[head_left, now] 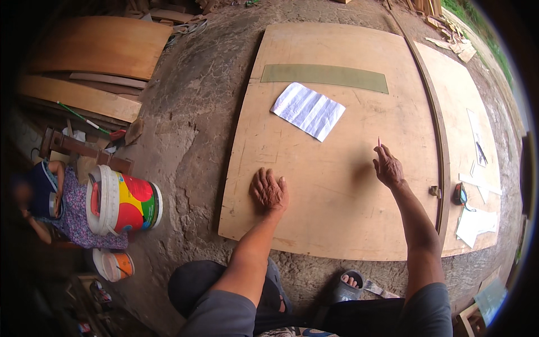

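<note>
A large plywood board [320, 208] lies flat on the ground in front of me. My left hand [269, 190] rests palm down near its left edge, fingers spread. Over the right part of the board, my right hand [388, 166] is closed around a thin pinkish pencil [379, 141], whose tip points away from me. Beyond my hands is a creased sheet of white paper [308, 112] with rows of marks. A long greenish translucent strip [325, 77] lies just past it, slightly curved in this view.
A wooden strip [429, 95] runs along the board's right side. Past it, another pale panel [457, 106] carries paper pieces [476, 226] and a tape measure [460, 194]. At left, a person [76, 208] sits behind a colourful bucket [126, 200], near stacked wood [98, 48].
</note>
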The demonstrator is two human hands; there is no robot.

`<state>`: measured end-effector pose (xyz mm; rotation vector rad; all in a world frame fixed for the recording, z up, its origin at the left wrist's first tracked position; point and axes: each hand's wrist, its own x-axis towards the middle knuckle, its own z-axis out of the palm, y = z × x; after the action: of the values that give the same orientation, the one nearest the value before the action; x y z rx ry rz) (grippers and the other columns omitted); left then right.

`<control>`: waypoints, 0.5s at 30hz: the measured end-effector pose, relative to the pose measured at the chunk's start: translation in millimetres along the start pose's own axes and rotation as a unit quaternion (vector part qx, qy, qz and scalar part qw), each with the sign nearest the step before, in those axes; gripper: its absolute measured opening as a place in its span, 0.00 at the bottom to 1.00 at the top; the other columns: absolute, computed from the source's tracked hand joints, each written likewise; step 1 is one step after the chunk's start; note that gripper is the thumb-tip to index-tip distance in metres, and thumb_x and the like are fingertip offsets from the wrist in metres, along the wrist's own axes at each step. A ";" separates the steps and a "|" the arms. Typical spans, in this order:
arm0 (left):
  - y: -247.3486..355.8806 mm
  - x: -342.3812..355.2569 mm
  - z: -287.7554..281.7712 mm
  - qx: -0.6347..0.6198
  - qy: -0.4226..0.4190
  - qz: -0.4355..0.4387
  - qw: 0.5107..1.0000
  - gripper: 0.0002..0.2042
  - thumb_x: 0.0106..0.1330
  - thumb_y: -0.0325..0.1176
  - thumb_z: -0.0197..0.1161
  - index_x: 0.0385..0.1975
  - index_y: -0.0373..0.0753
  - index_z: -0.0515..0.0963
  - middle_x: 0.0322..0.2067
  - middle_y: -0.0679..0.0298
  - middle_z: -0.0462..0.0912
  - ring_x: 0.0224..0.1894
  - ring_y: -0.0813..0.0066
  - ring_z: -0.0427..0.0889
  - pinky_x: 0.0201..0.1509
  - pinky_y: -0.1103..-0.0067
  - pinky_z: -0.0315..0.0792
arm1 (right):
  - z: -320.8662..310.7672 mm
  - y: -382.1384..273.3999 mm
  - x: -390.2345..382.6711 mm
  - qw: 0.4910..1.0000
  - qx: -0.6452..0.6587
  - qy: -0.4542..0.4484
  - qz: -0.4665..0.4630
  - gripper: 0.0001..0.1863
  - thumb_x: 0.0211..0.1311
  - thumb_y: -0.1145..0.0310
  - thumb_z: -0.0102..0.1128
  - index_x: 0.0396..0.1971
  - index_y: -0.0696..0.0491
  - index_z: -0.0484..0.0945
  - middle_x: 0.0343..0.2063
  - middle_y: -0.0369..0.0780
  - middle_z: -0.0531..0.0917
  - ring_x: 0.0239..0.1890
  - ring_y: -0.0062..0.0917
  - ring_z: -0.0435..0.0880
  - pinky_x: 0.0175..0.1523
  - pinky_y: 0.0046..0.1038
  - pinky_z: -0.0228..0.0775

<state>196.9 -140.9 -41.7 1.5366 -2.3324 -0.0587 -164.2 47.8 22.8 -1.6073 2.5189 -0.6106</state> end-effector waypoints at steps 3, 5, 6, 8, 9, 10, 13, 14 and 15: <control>0.4 0.5 -1.7 -0.001 -0.008 -0.001 1.000 0.29 0.73 0.51 0.53 0.68 0.42 0.63 0.73 0.55 0.58 0.77 0.55 0.51 0.78 0.52 0.43 | 1.3 -0.3 -0.7 1.000 -0.008 0.004 -0.004 0.22 0.65 0.70 0.62 0.56 0.48 0.68 0.60 0.47 0.75 0.49 0.51 0.84 0.49 0.47 0.79; 0.6 1.0 -2.8 -0.007 -0.012 -0.002 1.000 0.29 0.72 0.51 0.54 0.68 0.42 0.63 0.73 0.54 0.58 0.77 0.54 0.52 0.78 0.52 0.43 | 1.7 -0.9 -0.4 1.000 -0.011 0.006 -0.003 0.21 0.65 0.70 0.62 0.56 0.48 0.68 0.60 0.47 0.75 0.49 0.50 0.84 0.49 0.47 0.79; 0.7 1.1 -3.2 -0.011 -0.014 -0.004 1.000 0.30 0.72 0.51 0.55 0.68 0.41 0.64 0.73 0.53 0.59 0.76 0.52 0.52 0.78 0.51 0.43 | 1.8 -1.1 -0.1 1.000 -0.012 0.005 0.000 0.21 0.65 0.70 0.62 0.56 0.48 0.68 0.60 0.47 0.75 0.49 0.50 0.84 0.49 0.47 0.79; 0.9 1.5 -3.6 -0.015 -0.013 -0.004 1.000 0.30 0.71 0.51 0.56 0.67 0.41 0.64 0.73 0.53 0.59 0.76 0.51 0.53 0.78 0.50 0.42 | 1.8 -0.9 0.6 1.000 -0.013 0.003 0.004 0.21 0.65 0.70 0.62 0.56 0.48 0.68 0.61 0.48 0.75 0.48 0.50 0.84 0.49 0.47 0.79; 1.0 1.3 -3.6 -0.015 -0.011 -0.003 1.000 0.30 0.71 0.51 0.56 0.67 0.41 0.64 0.73 0.53 0.60 0.76 0.51 0.53 0.78 0.50 0.42 | 1.9 -0.4 0.5 1.000 -0.013 0.002 0.007 0.21 0.65 0.70 0.62 0.56 0.48 0.68 0.61 0.48 0.75 0.48 0.51 0.84 0.49 0.47 0.80; 0.9 1.5 -3.4 -0.010 -0.015 -0.004 1.000 0.30 0.71 0.51 0.56 0.67 0.41 0.64 0.73 0.53 0.60 0.76 0.51 0.53 0.78 0.50 0.42 | 2.5 0.2 0.7 1.000 -0.011 -0.003 0.016 0.21 0.65 0.70 0.62 0.56 0.48 0.68 0.61 0.48 0.75 0.48 0.51 0.84 0.49 0.47 0.80; 0.7 1.5 -2.4 -0.017 -0.002 0.003 1.000 0.29 0.71 0.51 0.56 0.67 0.41 0.65 0.73 0.52 0.60 0.76 0.51 0.53 0.77 0.50 0.43 | 5.2 2.5 1.2 1.000 -0.018 0.011 0.009 0.20 0.66 0.70 0.60 0.57 0.48 0.68 0.60 0.48 0.75 0.48 0.51 0.84 0.49 0.47 0.80; 0.6 1.4 -2.1 -0.018 0.001 0.004 1.000 0.29 0.71 0.51 0.56 0.66 0.41 0.65 0.72 0.52 0.60 0.76 0.51 0.53 0.77 0.50 0.43 | 5.9 3.0 1.5 1.000 -0.024 0.014 0.005 0.20 0.67 0.70 0.59 0.57 0.48 0.68 0.60 0.48 0.76 0.48 0.51 0.84 0.48 0.47 0.80; 0.5 1.5 -1.7 -0.019 0.004 0.005 1.000 0.29 0.71 0.51 0.56 0.66 0.41 0.65 0.72 0.52 0.60 0.76 0.51 0.53 0.77 0.50 0.43 | 6.2 3.2 2.2 0.999 -0.028 0.016 0.003 0.19 0.67 0.70 0.58 0.57 0.48 0.67 0.60 0.48 0.76 0.48 0.51 0.84 0.48 0.47 0.79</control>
<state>196.5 -141.8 -39.6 1.5056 -2.3191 -0.0930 -166.1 45.2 16.3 -1.6208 2.5861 -0.5742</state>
